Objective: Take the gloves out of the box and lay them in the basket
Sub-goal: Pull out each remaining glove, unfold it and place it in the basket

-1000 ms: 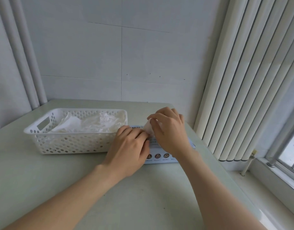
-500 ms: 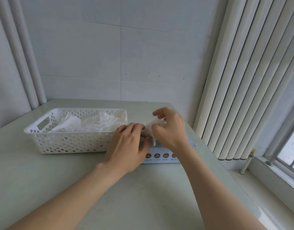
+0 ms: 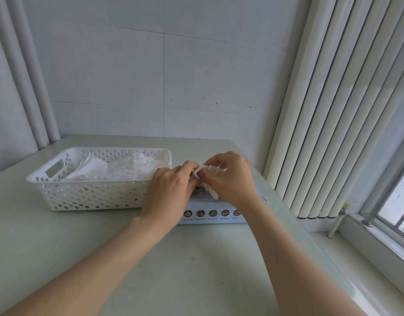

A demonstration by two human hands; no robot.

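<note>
A pale blue glove box [image 3: 213,212] lies flat on the table, just right of a white perforated basket [image 3: 89,197]. Several thin translucent gloves [image 3: 128,167] lie crumpled in the basket. Above the box's top opening, my right hand [image 3: 230,179] pinches a thin white glove [image 3: 210,181] that is partly drawn out. My left hand [image 3: 169,195] is at the glove's left edge, fingers curled and pinching it too. Both hands hide most of the box top.
The pale green table [image 3: 196,258] meets a grey wall behind and ends at the right beside vertical white blinds [image 3: 333,133]. A window sill [image 3: 383,247] lies lower right. Two white pipes [image 3: 30,87] run up the left corner.
The left hand has lifted off the box top and joined the right hand on the glove. The glove has come a little farther out of the box.
</note>
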